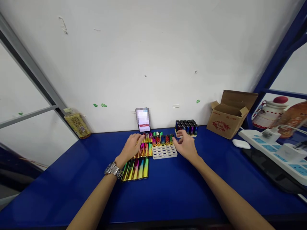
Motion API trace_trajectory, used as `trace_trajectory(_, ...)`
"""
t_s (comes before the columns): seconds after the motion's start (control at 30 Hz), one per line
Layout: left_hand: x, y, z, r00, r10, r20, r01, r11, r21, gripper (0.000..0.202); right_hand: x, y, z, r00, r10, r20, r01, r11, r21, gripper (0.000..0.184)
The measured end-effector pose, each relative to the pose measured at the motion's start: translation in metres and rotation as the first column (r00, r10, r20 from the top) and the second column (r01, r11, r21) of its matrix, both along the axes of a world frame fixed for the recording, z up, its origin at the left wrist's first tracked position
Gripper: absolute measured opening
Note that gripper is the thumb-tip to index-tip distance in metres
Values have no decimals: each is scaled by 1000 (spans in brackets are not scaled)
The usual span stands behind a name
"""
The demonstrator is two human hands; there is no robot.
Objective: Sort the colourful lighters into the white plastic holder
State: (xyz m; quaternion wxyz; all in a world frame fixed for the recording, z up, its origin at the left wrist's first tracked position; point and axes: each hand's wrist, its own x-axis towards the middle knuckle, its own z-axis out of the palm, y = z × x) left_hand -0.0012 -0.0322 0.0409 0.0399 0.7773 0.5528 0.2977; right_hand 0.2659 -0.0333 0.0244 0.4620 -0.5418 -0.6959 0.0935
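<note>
My left hand (132, 147), with a metal watch at the wrist, reaches over shiny multicoloured lighters (135, 169) lying in rows. Its fingers are bent together at the back row; what is between them, if anything, is hidden. A white tray with holes (165, 155) stands to the right of the rows. Upright colourful lighters (163, 140) fill its back row, while its front holes show bare. My right hand (187, 148) is beside the tray's right end, fingers curved and thumb apart from them. Its thumb tip is near the green end lighter; contact cannot be made out.
Behind my right hand stands a block of dark lighters (186, 124) in another tray. A phone (144, 119) leans on the wall. An open cardboard box (225, 118), white case (241, 143) and power strip (275, 150) are right; a yellow bottle (77, 124) stands left.
</note>
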Motion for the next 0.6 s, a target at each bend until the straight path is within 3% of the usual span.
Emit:
trace_trajectory(0.07, -14, -1, -4, 997, 73, 21, -74, 997, 32, 43, -9, -11, 4, 996, -60, 64, 52, 992, 111, 18)
trace_trajectory(0.13, -24, -3, -10, 989, 132, 68, -134, 990, 34, 42, -23, -24, 7, 964, 135, 230, -169, 976, 136, 23)
trace_trajectory(0.2, -30, -4, -17, 969, 189, 158, -194, 981, 17, 41, -40, -39, 9, 814, 412, 409, -475, 878, 63, 26)
trace_trajectory(0.27, -30, -5, -23, 940, 232, 248, -237, 972, -12, 41, -54, -50, 9, 680, 516, 521, -596, 803, -19, 32)
trace_trajectory(0.33, -29, -6, -28, 923, 247, 295, -245, 969, -44, 41, -63, -58, 9, 608, 542, 580, -614, 784, -89, 40)
trace_trajectory(0.4, -28, -7, -31, 925, 234, 301, -224, 972, -66, 42, -66, -61, 9, 589, 550, 592, -594, 791, -144, 44)
trace_trajectory(0.6, -27, -8, -37, 957, 182, 224, -176, 983, -45, 44, -69, -69, 6, 666, 484, 567, -440, 869, -225, 46)
